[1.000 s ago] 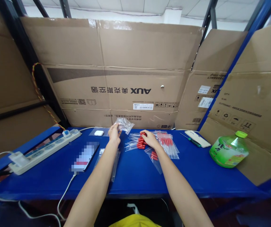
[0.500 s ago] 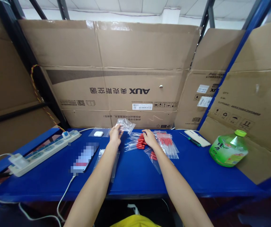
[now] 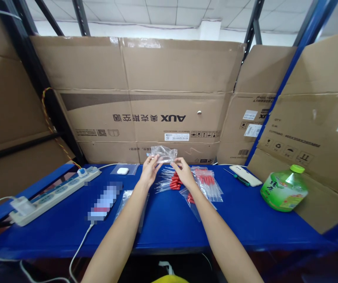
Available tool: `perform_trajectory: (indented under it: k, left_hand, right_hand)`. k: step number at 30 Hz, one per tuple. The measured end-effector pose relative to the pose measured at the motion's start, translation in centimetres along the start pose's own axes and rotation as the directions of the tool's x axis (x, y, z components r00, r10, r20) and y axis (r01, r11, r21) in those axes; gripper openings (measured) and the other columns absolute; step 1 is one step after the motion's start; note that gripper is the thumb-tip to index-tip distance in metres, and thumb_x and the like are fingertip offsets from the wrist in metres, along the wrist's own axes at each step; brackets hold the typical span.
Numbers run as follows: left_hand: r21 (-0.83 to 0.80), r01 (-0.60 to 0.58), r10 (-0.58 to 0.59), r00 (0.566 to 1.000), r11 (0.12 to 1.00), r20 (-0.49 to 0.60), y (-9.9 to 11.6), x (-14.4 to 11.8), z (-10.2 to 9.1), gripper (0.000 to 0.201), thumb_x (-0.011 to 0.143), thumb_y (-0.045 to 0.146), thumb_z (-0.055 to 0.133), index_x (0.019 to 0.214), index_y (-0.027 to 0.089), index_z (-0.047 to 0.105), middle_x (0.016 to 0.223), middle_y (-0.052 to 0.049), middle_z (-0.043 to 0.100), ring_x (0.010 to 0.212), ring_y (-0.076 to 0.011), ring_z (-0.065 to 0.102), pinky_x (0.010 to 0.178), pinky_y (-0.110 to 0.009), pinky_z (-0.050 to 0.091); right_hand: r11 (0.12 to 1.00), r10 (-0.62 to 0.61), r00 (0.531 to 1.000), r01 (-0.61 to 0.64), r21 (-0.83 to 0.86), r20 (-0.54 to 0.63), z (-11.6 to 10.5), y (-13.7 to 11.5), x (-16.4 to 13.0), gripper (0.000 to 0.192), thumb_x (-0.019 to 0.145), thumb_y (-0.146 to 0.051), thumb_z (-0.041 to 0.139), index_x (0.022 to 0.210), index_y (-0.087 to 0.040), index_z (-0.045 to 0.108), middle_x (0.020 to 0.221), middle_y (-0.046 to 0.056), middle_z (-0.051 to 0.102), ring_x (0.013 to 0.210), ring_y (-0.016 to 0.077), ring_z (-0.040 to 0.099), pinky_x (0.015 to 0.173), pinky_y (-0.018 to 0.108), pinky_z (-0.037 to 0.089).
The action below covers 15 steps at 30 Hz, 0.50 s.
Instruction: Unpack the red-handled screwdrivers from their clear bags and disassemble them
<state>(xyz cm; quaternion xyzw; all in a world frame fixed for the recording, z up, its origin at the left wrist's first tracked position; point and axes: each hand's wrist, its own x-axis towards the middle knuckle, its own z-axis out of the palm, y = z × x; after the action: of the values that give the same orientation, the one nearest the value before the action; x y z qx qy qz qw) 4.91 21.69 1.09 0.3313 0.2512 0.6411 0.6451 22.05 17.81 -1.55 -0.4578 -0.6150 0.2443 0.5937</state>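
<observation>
Head view: both hands hold one small clear plastic bag [image 3: 164, 153] up above the blue table [image 3: 169, 220].

The left hand [image 3: 148, 173] pinches the bag's left edge and the right hand [image 3: 183, 173] pinches its right edge, stretching it between them just above the loose pile of red-tipped clear tubes [image 3: 171, 182]. The bag looks nearly weightless, thin, limp and slick, so it likely crumples easily; a fingertip grip on its edges near the mouth seems best. Filled bags [image 3: 208, 184] lie beside the right wrist.
</observation>
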Motion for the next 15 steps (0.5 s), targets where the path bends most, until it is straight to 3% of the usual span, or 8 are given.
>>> perform_trajectory:
  k: [3,7,11,13,15]
  left_hand:
    - [0.032,-0.033,0.033,0.999,0.999,0.014,0.0,-0.1,0.1,0.04,0.061,0.027,0.091,0.085,0.019,0.059,0.108,-0.008,0.072,0.101,-0.0218,0.07,0.082,-0.031,0.056]
    - [0.114,-0.142,0.151,0.986,0.983,-0.074,0.4,0.1,-0.2,0.043,0.059,0.032,0.09,0.089,0.02,0.061,0.101,-0.006,0.073,0.09,-0.0167,0.07,0.065,-0.02,0.049]
    - [0.184,-0.164,0.185,0.978,0.969,-0.101,0.7,0.3,-0.4,0.043,0.06,0.033,0.088,0.091,0.019,0.062,0.093,-0.006,0.072,0.081,-0.0141,0.068,0.052,-0.015,0.032]
    - [0.235,-0.151,0.183,0.976,0.96,-0.121,0.9,0.4,-0.5,0.044,0.062,0.028,0.087,0.097,0.021,0.061,0.096,-0.005,0.072,0.08,-0.014,0.067,0.055,-0.017,0.036]
    - [0.303,-0.196,0.253,0.954,0.932,-0.161,1.2,0.4,-0.6,0.045,0.064,0.02,0.084,0.102,0.023,0.061,0.101,-0.004,0.071,0.085,-0.0146,0.066,0.067,-0.02,0.044]
  right_hand:
    - [0.99,-0.006,1.0,0.009,0.143,-0.021,0.4,-0.7,0.0,0.032,0.082,-0.052,0.07,0.092,-0.023,0.06,0.086,0.002,0.071,0.083,0.0198,0.069,0.076,0.028,0.051]
    - [0.978,0.001,0.996,0.019,0.21,-0.093,0.1,-0.6,0.2,0.03,0.078,-0.049,0.073,0.083,-0.021,0.063,0.081,0.003,0.07,0.081,0.0204,0.068,0.076,0.03,0.053]
    - [0.979,0.015,0.991,0.013,0.205,-0.132,-0.1,-0.3,0.2,0.03,0.078,-0.044,0.071,0.094,-0.021,0.064,0.082,0.003,0.071,0.082,0.0202,0.067,0.077,0.03,0.052]
    - [0.975,0.025,0.99,0.006,0.223,-0.139,-0.1,-0.2,0.2,0.037,0.079,-0.042,0.071,0.107,-0.021,0.061,0.081,0.001,0.07,0.082,0.0197,0.067,0.079,0.03,0.051]
    - [0.972,0.035,0.989,-0.001,0.234,-0.141,-0.2,-0.2,0.2,0.04,0.078,-0.04,0.071,0.112,-0.02,0.06,0.082,0.001,0.07,0.082,0.0193,0.066,0.081,0.03,0.051]
